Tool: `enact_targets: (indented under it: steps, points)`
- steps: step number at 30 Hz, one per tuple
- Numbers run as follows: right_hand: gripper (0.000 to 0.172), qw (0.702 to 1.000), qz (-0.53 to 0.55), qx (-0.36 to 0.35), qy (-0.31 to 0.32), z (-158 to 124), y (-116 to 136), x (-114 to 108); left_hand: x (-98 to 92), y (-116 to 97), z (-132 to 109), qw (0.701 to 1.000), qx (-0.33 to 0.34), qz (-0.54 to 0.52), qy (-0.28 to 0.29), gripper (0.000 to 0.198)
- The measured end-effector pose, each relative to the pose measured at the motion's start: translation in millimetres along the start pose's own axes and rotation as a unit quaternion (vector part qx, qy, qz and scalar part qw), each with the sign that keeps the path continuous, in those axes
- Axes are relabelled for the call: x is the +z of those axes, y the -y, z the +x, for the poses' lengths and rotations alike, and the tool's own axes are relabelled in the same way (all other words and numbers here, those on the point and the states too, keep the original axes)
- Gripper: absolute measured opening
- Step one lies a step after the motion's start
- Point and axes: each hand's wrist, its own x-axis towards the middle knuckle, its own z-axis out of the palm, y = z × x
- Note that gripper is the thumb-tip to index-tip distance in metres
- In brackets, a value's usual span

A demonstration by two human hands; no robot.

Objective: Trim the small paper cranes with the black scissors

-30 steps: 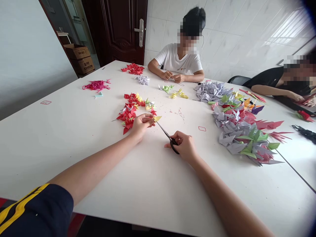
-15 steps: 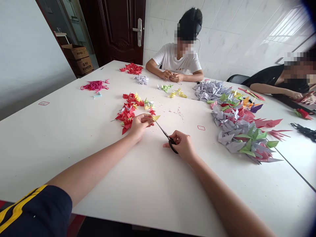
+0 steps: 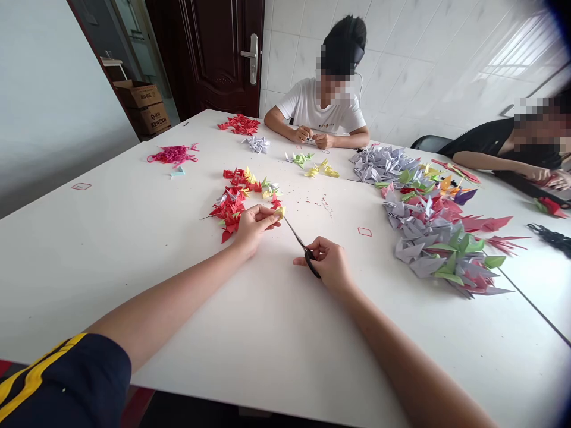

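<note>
A yellow paper piece (image 3: 280, 211) is being pinched by the left hand (image 3: 255, 226), the right hand (image 3: 328, 263) gripping scissors (image 3: 298, 241) with tips just beside it.

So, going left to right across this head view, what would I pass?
A pink paper tangle, red folded paper pieces, the left hand, a small yellow paper piece, black-handled scissors, lilac and green folded paper heap.

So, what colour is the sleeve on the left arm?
The sleeve is dark navy with yellow stripes, clearest in the head view.
</note>
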Motion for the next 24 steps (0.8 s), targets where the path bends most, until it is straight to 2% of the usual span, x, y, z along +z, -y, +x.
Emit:
enact_targets:
  steps: [7,11,13,20,24]
  points:
    - [0.044,0.998,-0.034,-0.018,-0.047,-5.0,2.5,7.3,-0.5,2.4,0.8,1.000,-0.001,0.009,-0.009,0.030]
    - [0.048,0.989,-0.078,-0.035,-0.121,-1.4,2.8,-1.7,-1.4,3.9,1.2,1.000,-0.006,0.020,-0.020,0.032]
    - [0.049,0.985,-0.095,-0.042,-0.134,0.7,2.8,-7.2,-1.4,3.8,1.2,1.000,-0.006,0.018,-0.017,0.034]
    - [0.049,0.991,-0.102,-0.046,-0.070,-0.3,3.9,-5.1,0.4,0.2,0.6,1.000,-0.005,-0.006,-0.012,0.038]
    - [0.045,0.991,-0.110,-0.063,-0.038,-1.9,2.3,-1.9,0.0,0.7,0.5,1.000,0.002,-0.005,0.004,0.034]
